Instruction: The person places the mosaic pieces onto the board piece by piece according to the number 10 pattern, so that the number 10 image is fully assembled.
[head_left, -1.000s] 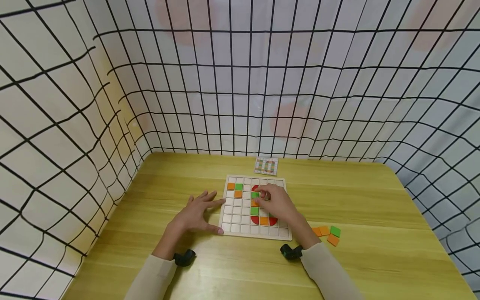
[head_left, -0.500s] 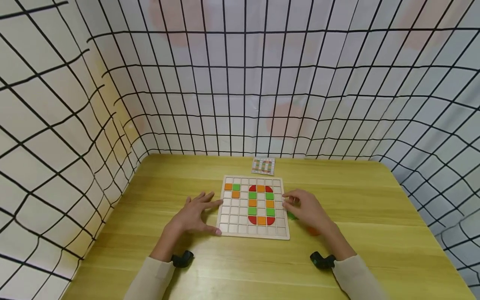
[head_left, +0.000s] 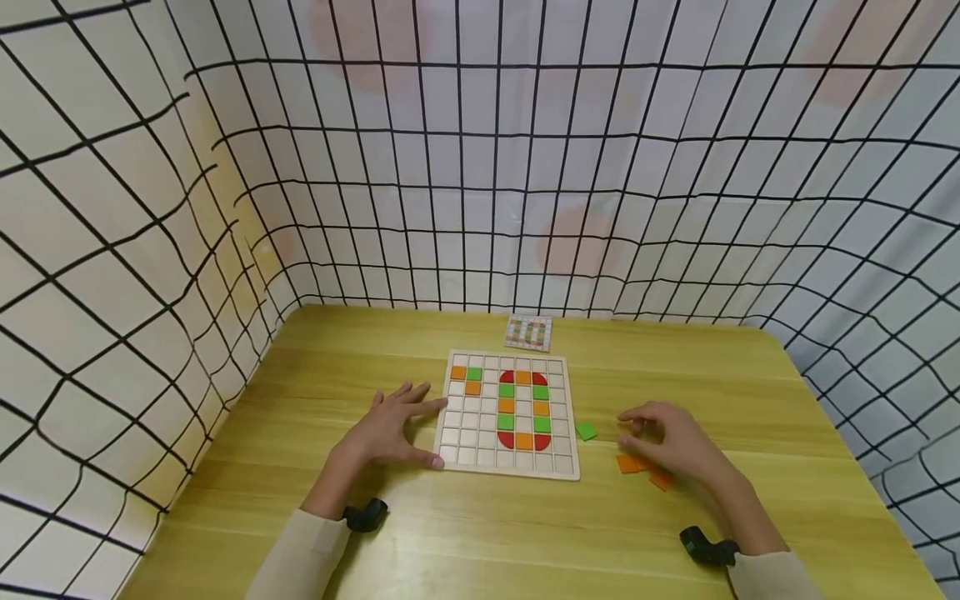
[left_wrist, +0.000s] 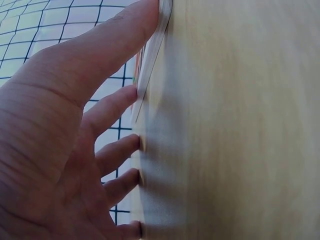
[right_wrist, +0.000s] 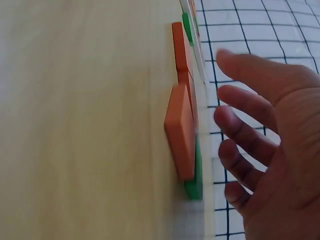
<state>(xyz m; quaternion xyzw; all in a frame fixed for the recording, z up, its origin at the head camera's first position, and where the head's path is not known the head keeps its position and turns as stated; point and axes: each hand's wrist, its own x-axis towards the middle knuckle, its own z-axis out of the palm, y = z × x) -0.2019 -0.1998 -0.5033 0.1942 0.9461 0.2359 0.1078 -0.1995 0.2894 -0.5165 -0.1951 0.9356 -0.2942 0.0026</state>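
Observation:
A pale grid board [head_left: 461, 437] lies on the table in the head view, with an oval of red, orange and green tiles set in it. Two orange tiles and a green tile [head_left: 474, 374] sit at its upper left. My left hand [head_left: 386, 429] has its fingers spread, thumb and index fingertip touching the board's left edge. To the right, my right hand [head_left: 671, 437] hovers over loose orange tiles [head_left: 628, 464], its fingers bent and apart from the thumb, holding nothing. In the right wrist view, a green tile [right_wrist: 195, 190] shows partly behind an orange tile [right_wrist: 181, 130].
A loose green tile [head_left: 586, 431] lies just off the board's right edge. Behind the board is a small card [head_left: 528, 332] with a coloured grid pattern. Cloth walls with black grid lines [head_left: 480, 208] enclose the wooden table [head_left: 480, 533] at back and sides.
My right hand has moved from over the board, past its right edge, to the loose tiles. The whole oval and the green tile beside the board are uncovered. My left hand stays put.

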